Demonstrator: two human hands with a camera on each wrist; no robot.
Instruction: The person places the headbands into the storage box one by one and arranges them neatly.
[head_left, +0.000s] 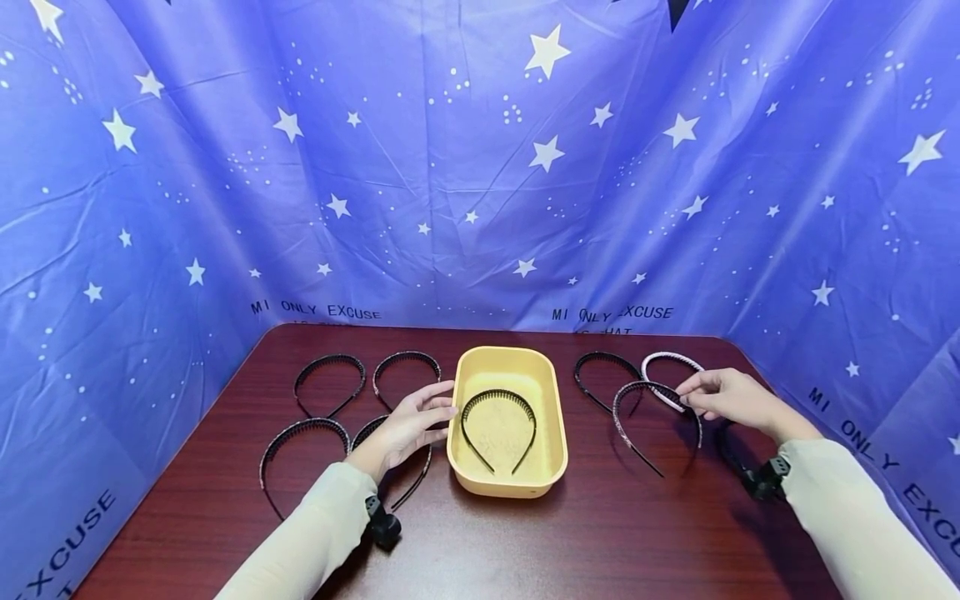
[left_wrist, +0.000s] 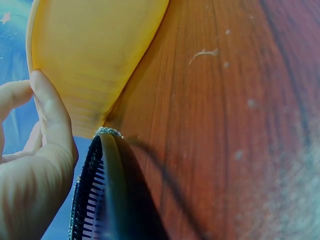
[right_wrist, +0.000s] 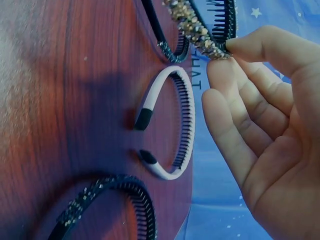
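Note:
My right hand point(head_left: 731, 400) pinches a black headband with glittery gold stones point(right_wrist: 200, 35) between thumb and fingertips, raised at the right of the table. It hangs with its ends downward. My left hand point(head_left: 405, 429) has its fingers loosely extended, their tips touching the left rim of a yellow plastic tray point(head_left: 558, 417). Inside that tray lies a black toothed headband point(head_left: 498, 393). Near the right hand are a pale pink headband point(right_wrist: 186, 110) with black tips and a dark headband point(head_left: 607, 356). A glittery black headband point(left_wrist: 95, 175) lies under the left hand.
Left of the tray, black headbands point(head_left: 330, 358), point(head_left: 407, 354) and another headband point(head_left: 303, 422) lie on the dark red wooden table point(head_left: 517, 550). One more dark headband point(right_wrist: 120, 182) is below the right wrist. A blue star-patterned curtain point(head_left: 450, 167) surrounds the table.

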